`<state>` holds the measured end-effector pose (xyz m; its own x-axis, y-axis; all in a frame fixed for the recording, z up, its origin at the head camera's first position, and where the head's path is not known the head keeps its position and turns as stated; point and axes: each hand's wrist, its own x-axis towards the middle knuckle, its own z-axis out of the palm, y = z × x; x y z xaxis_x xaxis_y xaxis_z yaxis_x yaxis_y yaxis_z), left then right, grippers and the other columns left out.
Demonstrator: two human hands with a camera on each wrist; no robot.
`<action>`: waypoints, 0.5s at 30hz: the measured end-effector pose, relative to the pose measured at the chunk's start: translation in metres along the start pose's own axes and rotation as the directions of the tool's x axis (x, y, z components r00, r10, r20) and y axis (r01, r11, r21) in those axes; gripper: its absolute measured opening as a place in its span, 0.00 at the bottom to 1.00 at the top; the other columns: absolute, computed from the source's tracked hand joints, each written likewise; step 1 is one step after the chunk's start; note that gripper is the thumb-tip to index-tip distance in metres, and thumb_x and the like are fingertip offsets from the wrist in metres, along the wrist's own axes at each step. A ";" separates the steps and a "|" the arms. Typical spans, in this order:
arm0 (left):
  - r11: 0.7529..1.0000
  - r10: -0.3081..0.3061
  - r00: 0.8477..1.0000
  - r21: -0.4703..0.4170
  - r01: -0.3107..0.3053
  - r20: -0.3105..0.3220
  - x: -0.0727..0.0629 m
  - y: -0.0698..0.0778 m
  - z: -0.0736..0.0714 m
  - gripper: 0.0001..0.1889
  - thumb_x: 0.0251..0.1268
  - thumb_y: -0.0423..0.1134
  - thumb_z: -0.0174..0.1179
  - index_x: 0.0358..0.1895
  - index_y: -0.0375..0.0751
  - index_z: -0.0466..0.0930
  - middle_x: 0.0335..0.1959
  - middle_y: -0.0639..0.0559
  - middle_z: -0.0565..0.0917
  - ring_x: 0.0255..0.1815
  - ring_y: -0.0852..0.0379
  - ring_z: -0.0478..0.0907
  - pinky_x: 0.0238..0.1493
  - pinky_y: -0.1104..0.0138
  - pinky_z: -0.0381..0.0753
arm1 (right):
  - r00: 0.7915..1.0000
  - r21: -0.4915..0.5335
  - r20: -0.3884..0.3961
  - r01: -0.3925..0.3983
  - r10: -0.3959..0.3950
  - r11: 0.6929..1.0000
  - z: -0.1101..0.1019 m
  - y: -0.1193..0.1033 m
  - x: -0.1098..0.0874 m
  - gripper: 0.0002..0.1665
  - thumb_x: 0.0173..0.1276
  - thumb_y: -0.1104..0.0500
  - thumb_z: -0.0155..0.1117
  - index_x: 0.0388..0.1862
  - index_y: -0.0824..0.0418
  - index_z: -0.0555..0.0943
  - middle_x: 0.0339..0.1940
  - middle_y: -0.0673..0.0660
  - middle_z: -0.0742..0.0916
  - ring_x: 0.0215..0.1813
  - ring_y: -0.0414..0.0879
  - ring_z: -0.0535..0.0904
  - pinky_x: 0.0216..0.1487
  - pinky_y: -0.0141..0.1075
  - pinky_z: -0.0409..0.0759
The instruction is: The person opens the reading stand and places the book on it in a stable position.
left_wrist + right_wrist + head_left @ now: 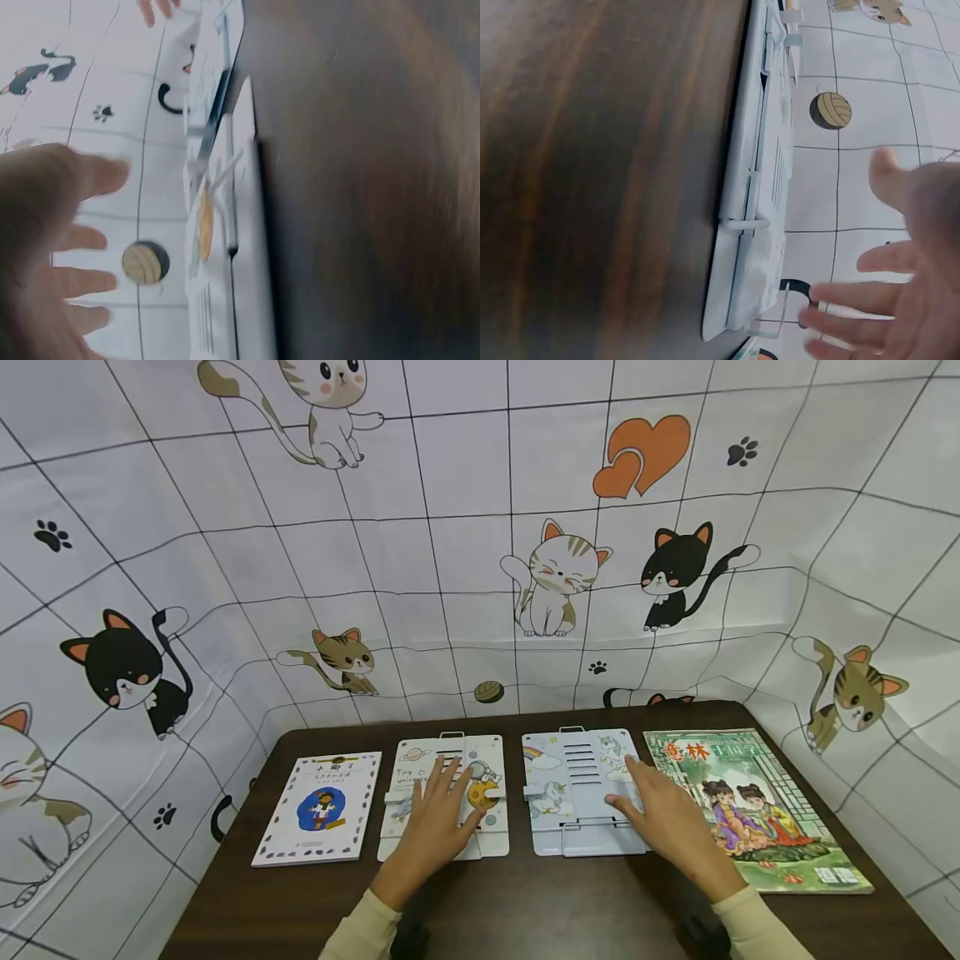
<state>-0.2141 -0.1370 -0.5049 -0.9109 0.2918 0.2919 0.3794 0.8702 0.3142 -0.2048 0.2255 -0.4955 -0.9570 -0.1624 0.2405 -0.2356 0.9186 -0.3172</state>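
So both hands were up over a pair of folded book stands, fingers loosely spread apart. The left hand [435, 822] was above the flat white stand with the astronaut-and-planet print [480, 752], and the right hand [666, 806] was over the right side of the pale blue-and-white stand with unicorns and a rainbow [585, 793]. Wrist views showed a gap under each palm. Stands sat side by side on the dark brown wooden table [525, 910], between a white booklet with a blue circle [318, 810] and a green illustrated magazine [757, 810].
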 end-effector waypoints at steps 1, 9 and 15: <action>1.000 0.010 0.999 -0.027 -0.011 -0.033 0.001 0.004 0.000 0.31 0.74 0.47 0.69 0.74 0.38 0.75 0.76 0.36 0.75 0.80 0.35 0.68 0.73 0.33 0.70 | 1.000 0.017 -0.027 -0.012 0.012 1.000 -0.003 -0.001 0.000 0.43 0.78 0.41 0.66 0.80 0.67 0.70 0.70 0.76 0.81 0.67 0.74 0.80 0.58 0.67 0.83; 0.969 0.055 0.994 -0.235 -0.075 -0.090 0.008 0.047 0.010 0.08 0.73 0.33 0.66 0.50 0.36 0.87 0.39 0.48 0.89 0.34 0.57 0.86 0.36 0.67 0.85 | 0.989 0.173 -0.124 -0.057 0.079 0.983 -0.013 0.005 -0.003 0.13 0.79 0.62 0.63 0.55 0.70 0.85 0.33 0.58 0.90 0.27 0.46 0.80 0.27 0.43 0.75; 0.950 0.062 0.994 -0.299 -0.085 -0.085 0.012 0.071 0.024 0.02 0.71 0.31 0.66 0.38 0.38 0.87 0.26 0.54 0.84 0.25 0.68 0.72 0.28 0.75 0.75 | 0.994 0.183 -0.075 -0.060 0.075 0.981 -0.009 0.014 -0.008 0.07 0.77 0.64 0.63 0.43 0.68 0.86 0.29 0.56 0.89 0.27 0.43 0.76 0.28 0.40 0.73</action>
<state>-0.2020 -0.0623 -0.5013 -0.8686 0.3101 0.3866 0.4863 0.6835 0.5444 -0.1992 0.2428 -0.4937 -0.9565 -0.0653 0.2845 -0.2045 0.8453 -0.4936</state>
